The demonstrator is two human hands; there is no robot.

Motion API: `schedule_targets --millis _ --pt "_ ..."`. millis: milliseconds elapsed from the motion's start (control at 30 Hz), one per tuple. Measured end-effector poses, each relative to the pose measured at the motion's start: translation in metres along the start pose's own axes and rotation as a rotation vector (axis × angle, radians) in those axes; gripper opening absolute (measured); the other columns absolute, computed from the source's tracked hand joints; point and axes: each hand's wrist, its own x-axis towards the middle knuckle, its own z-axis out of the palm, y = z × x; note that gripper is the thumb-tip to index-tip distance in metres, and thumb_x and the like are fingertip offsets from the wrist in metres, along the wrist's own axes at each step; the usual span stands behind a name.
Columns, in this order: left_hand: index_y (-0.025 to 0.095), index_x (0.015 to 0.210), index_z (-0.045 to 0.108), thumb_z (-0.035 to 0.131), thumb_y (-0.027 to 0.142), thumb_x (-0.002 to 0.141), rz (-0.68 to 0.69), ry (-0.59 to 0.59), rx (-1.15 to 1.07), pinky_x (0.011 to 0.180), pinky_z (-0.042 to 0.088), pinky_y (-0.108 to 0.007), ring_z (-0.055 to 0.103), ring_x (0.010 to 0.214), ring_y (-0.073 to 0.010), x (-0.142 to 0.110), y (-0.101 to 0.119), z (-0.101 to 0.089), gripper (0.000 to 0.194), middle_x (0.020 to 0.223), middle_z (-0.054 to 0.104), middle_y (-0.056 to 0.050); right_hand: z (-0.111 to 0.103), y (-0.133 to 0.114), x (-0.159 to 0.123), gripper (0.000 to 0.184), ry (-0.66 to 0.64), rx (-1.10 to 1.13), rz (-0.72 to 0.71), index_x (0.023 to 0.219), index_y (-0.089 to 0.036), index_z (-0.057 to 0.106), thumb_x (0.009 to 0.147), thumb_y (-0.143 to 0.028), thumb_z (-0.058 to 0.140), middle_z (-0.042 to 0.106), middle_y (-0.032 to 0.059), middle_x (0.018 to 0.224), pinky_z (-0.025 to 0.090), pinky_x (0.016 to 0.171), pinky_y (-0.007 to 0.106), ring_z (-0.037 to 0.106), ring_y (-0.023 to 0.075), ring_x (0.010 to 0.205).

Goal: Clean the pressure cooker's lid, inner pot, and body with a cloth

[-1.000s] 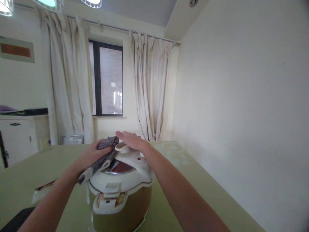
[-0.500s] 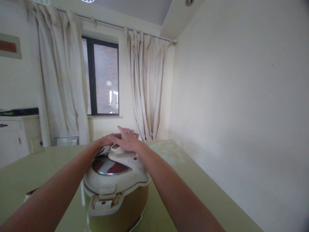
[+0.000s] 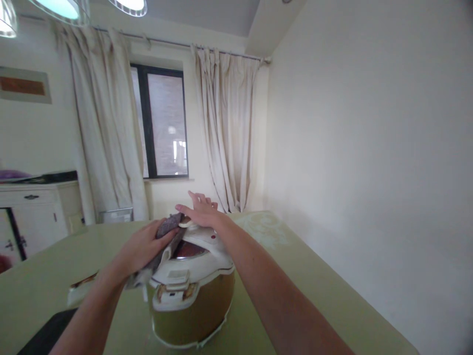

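A gold and cream pressure cooker (image 3: 192, 305) stands on the green table (image 3: 295, 286) in front of me. My left hand (image 3: 142, 246) grips a grey cloth (image 3: 168, 228) and presses it against the left side of the cooker's cream lid (image 3: 199, 256). My right hand (image 3: 201, 212) rests on the handle at the far top of the lid, fingers stretched out and slightly lifted.
A white cabinet (image 3: 37, 212) stands at the left wall. Cream curtains (image 3: 229, 133) frame a dark window (image 3: 162, 128) behind the table. A flat pale object (image 3: 79, 291) lies on the table left of the cooker, and a bare wall (image 3: 369, 148) runs along the right.
My left hand has drawn the cloth back from the lid's far top down to its left side. My right hand stays on the handle. The view has shifted slightly.
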Motion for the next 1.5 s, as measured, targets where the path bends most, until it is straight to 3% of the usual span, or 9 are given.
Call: schedule_targets --millis 200,300,400,500,633,833,1067,1267,1500 --pt "0.035 0.125 0.078 0.075 0.055 0.085 0.400 0.130 0.132 0.119 0.050 -0.054 0.072 0.127 -0.0331 -0.091 0.061 0.003 0.045 0.136 0.078 -0.002 0.000 0.002 0.004 0.107 -0.026 0.002 -0.002 0.174 -0.030 0.020 0.090 -0.095 0.034 0.024 0.0152 0.179 0.018 0.127 0.069 0.023 0.0441 0.163" --pt "0.041 0.118 0.079 0.084 0.036 0.075 0.506 0.090 0.095 0.119 0.049 -0.056 0.074 0.122 -0.0312 -0.102 0.104 0.018 0.044 0.132 0.079 0.005 0.001 0.004 0.005 0.106 -0.021 0.000 -0.004 0.173 -0.027 0.023 0.091 -0.094 0.036 0.030 0.0179 0.176 0.023 0.126 0.067 0.032 0.0438 0.160" --pt "0.038 0.104 0.081 0.086 0.032 0.069 0.533 0.053 0.011 0.114 0.054 -0.054 0.078 0.110 -0.0293 -0.096 0.126 0.029 0.035 0.115 0.084 0.006 0.001 0.009 0.007 0.091 -0.084 0.066 -0.050 0.162 -0.026 0.048 0.095 -0.088 0.040 0.058 0.0141 0.160 0.038 0.121 0.053 0.054 0.0374 0.145" --pt "0.035 0.105 0.080 0.086 0.034 0.070 0.558 0.083 -0.056 0.110 0.056 -0.050 0.079 0.104 -0.0275 -0.089 0.119 0.030 0.035 0.113 0.084 0.004 -0.002 0.011 0.007 0.069 -0.148 0.088 -0.143 0.125 -0.023 0.077 0.102 -0.079 0.043 0.077 0.0086 0.130 0.048 0.108 0.038 0.068 0.0300 0.123" --pt "0.031 0.125 0.074 0.080 0.038 0.082 0.478 0.304 -0.058 0.114 0.051 -0.054 0.076 0.114 -0.0302 -0.087 0.088 0.028 0.044 0.125 0.081 -0.002 -0.006 0.006 0.005 0.066 -0.132 -0.017 -0.337 0.094 -0.019 0.079 0.103 -0.076 0.046 0.077 0.0076 0.104 0.048 0.093 0.032 0.069 0.0228 0.102" --pt "0.028 0.124 0.072 0.075 0.041 0.088 0.341 0.344 -0.037 0.121 0.041 -0.058 0.072 0.119 -0.0319 -0.079 0.073 0.032 0.038 0.127 0.080 -0.005 -0.006 -0.001 0.000 0.056 -0.100 -0.243 -0.322 0.099 -0.020 0.073 0.101 -0.073 0.053 0.075 0.0064 0.106 0.044 0.081 0.031 0.064 0.0219 0.096" --pt "0.028 0.120 0.071 0.071 0.043 0.092 0.219 0.413 0.076 0.116 0.043 -0.060 0.069 0.118 -0.0349 -0.084 0.092 0.030 0.032 0.124 0.079 -0.007 -0.009 -0.002 -0.004 0.061 -0.108 -0.290 -0.322 0.102 -0.020 0.071 0.104 -0.074 0.044 0.075 0.0089 0.108 0.044 0.081 0.033 0.065 0.0236 0.095" --pt "0.026 0.129 0.070 0.076 0.032 0.085 0.344 0.449 0.197 0.120 0.036 -0.064 0.065 0.127 -0.0387 -0.111 0.111 0.045 0.044 0.136 0.075 -0.010 -0.012 -0.004 -0.010 0.061 -0.097 -0.300 -0.368 0.104 -0.022 0.072 0.101 -0.078 0.048 0.074 0.0092 0.114 0.044 0.081 0.033 0.066 0.0248 0.098" --pt "0.026 0.129 0.071 0.075 0.043 0.083 0.606 0.336 0.125 0.120 0.041 -0.054 0.070 0.121 -0.0329 -0.100 0.083 0.032 0.050 0.131 0.078 -0.009 -0.010 -0.007 -0.008 0.060 -0.099 -0.341 -0.303 0.106 -0.024 0.073 0.103 -0.076 0.044 0.075 0.0104 0.118 0.044 0.080 0.034 0.067 0.0280 0.102"
